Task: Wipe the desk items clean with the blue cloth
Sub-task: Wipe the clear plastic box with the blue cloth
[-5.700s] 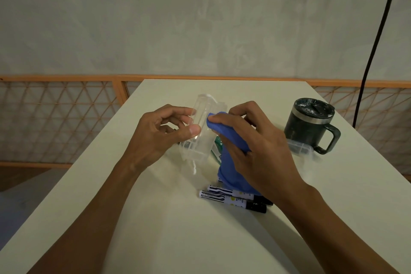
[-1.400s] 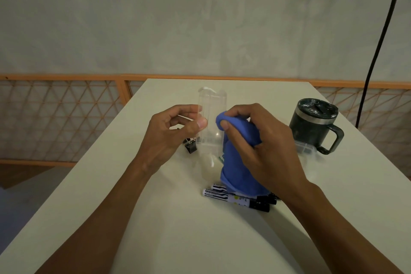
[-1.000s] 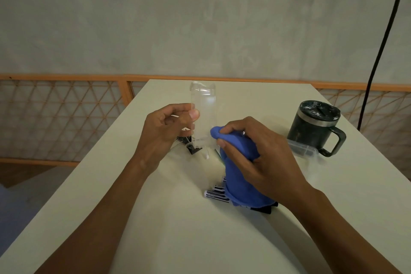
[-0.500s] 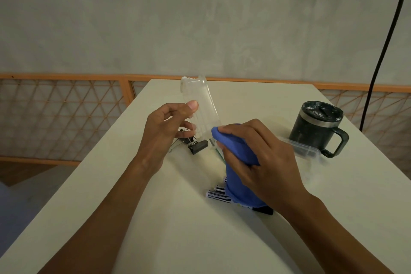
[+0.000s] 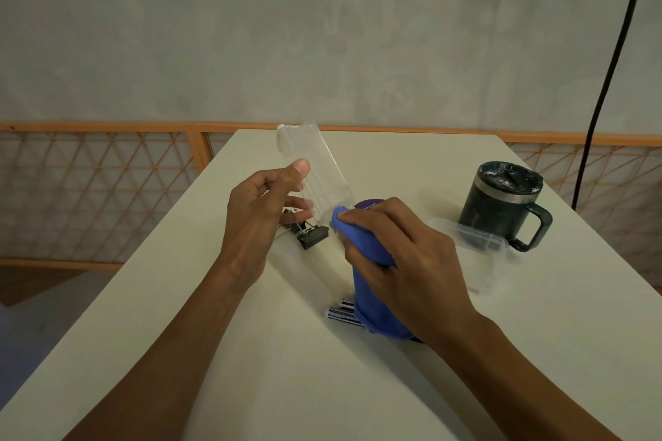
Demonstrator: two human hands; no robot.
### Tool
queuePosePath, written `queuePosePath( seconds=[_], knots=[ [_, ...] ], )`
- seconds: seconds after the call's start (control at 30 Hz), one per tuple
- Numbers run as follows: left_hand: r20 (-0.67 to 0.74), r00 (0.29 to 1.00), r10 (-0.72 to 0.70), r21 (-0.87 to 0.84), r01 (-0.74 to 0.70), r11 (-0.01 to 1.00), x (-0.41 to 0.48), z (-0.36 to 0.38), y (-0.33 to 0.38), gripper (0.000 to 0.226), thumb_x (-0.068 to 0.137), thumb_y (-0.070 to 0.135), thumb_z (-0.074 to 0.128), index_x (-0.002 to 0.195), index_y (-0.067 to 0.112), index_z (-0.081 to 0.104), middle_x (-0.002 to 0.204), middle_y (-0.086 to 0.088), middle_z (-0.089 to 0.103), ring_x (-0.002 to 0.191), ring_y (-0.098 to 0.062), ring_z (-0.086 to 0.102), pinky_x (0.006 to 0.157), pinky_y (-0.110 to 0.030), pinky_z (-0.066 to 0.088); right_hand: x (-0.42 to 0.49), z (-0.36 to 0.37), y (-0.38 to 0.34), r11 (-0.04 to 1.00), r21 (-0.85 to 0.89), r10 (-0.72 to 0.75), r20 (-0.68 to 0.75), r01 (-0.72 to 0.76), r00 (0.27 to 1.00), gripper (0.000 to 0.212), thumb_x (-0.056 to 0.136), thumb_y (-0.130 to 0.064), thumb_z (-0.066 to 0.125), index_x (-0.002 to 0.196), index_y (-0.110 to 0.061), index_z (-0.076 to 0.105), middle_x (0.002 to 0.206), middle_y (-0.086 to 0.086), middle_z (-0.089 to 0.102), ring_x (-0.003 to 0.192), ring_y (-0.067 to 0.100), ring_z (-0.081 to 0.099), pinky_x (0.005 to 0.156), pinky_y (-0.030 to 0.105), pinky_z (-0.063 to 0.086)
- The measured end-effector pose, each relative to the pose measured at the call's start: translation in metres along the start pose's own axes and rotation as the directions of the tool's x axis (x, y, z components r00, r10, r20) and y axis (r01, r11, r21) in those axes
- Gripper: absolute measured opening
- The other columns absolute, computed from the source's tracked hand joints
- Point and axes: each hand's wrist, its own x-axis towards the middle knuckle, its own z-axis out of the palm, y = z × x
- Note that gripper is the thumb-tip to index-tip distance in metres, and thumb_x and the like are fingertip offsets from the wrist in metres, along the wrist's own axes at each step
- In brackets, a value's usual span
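Observation:
My left hand (image 5: 263, 217) pinches a clear plastic case (image 5: 315, 172) between thumb and fingers, holding it tilted above the cream desk (image 5: 250, 351). My right hand (image 5: 404, 261) grips the blue cloth (image 5: 372, 279) and presses a bunched corner against the case's lower end. The cloth hangs down over two black-and-white markers (image 5: 342, 313) lying on the desk. Black binder clips (image 5: 310, 234) lie on the desk just below my left hand. A purple round item (image 5: 369, 205) peeks out behind my right fingers.
A black lidded mug (image 5: 501, 204) stands at the right, handle toward the right edge. A clear plastic lid (image 5: 469, 238) lies in front of it. An orange lattice railing (image 5: 96, 186) runs behind the desk, and a black cable (image 5: 609, 64) hangs at the right.
My left hand has tilted the case's top leftward and raised it. My right hand with the cloth has slid from the case's middle down to its lower end.

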Motion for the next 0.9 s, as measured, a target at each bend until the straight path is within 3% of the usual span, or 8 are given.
queuePosePath(
  seconds=[0.1, 0.23, 0.33, 0.57, 0.77, 0.9],
  knots=[
    [0.010, 1.000, -0.004, -0.035, 0.004, 0.999, -0.001, 0.000, 0.001, 0.068, 0.078, 0.064, 0.075, 0.116, 0.008, 0.073, 0.108, -0.010, 0.077, 0.086, -0.026, 0.079, 0.068, -0.027, 0.062, 0.002, -0.003, -0.001, 0.998, 0.045, 0.053, -0.019, -0.052, 0.998, 0.030, 0.098, -0.029, 0.071, 0.124, -0.014, 0.071, 0.106, 0.002, 0.072, 0.090, 0.017, 0.064, 0.065, 0.041, 0.060],
    [0.017, 0.999, 0.047, -0.014, -0.046, 0.999, -0.002, 0.002, -0.001, 0.084, 0.068, 0.070, 0.075, 0.123, 0.007, 0.070, 0.115, -0.011, 0.074, 0.090, -0.026, 0.079, 0.072, -0.029, 0.064, 0.006, -0.006, -0.009, 0.963, 0.205, 0.182, -0.007, -0.177, 0.983, 0.028, 0.099, -0.025, 0.075, 0.124, -0.013, 0.073, 0.111, -0.003, 0.073, 0.098, 0.011, 0.067, 0.081, 0.032, 0.056],
    [0.026, 0.997, 0.074, -0.052, -0.072, 0.996, -0.003, 0.001, -0.001, 0.084, 0.068, 0.065, 0.077, 0.123, 0.003, 0.068, 0.115, -0.012, 0.073, 0.090, -0.024, 0.078, 0.075, -0.032, 0.065, 0.007, -0.002, -0.013, 0.933, 0.276, 0.233, 0.029, -0.232, 0.972, 0.025, 0.103, -0.028, 0.068, 0.127, -0.019, 0.072, 0.109, -0.009, 0.070, 0.097, 0.005, 0.064, 0.084, 0.028, 0.053],
    [-0.009, 0.994, 0.108, -0.099, -0.108, 0.989, -0.006, 0.001, 0.002, 0.081, 0.067, 0.061, 0.079, 0.123, 0.003, 0.067, 0.115, -0.015, 0.071, 0.088, -0.021, 0.078, 0.074, -0.028, 0.064, 0.009, -0.005, -0.014, 0.887, 0.335, 0.299, 0.108, -0.318, 0.948, 0.022, 0.105, -0.033, 0.063, 0.126, -0.037, 0.067, 0.108, -0.019, 0.068, 0.099, 0.004, 0.065, 0.087, 0.024, 0.053],
    [-0.017, 0.993, 0.117, -0.046, -0.118, 0.992, -0.009, 0.007, 0.000, 0.062, 0.079, 0.049, 0.080, 0.124, 0.009, 0.065, 0.107, -0.008, 0.073, 0.092, -0.022, 0.079, 0.082, -0.037, 0.067, 0.015, -0.007, -0.022, 0.736, 0.469, 0.486, 0.137, -0.488, 0.863, 0.013, 0.101, -0.028, 0.072, 0.113, -0.025, 0.069, 0.106, -0.020, 0.072, 0.101, 0.009, 0.071, 0.082, 0.017, 0.054],
    [-0.029, 0.990, 0.138, -0.031, -0.139, 0.990, -0.009, 0.007, -0.002, 0.070, 0.073, 0.059, 0.082, 0.124, 0.013, 0.066, 0.108, -0.006, 0.073, 0.096, -0.027, 0.078, 0.081, -0.037, 0.067, 0.015, -0.005, -0.024, 0.730, 0.446, 0.531, 0.104, -0.517, 0.841, 0.010, 0.100, -0.032, 0.073, 0.107, -0.028, 0.066, 0.102, -0.023, 0.069, 0.095, 0.005, 0.070, 0.076, 0.012, 0.052]
  ],
)
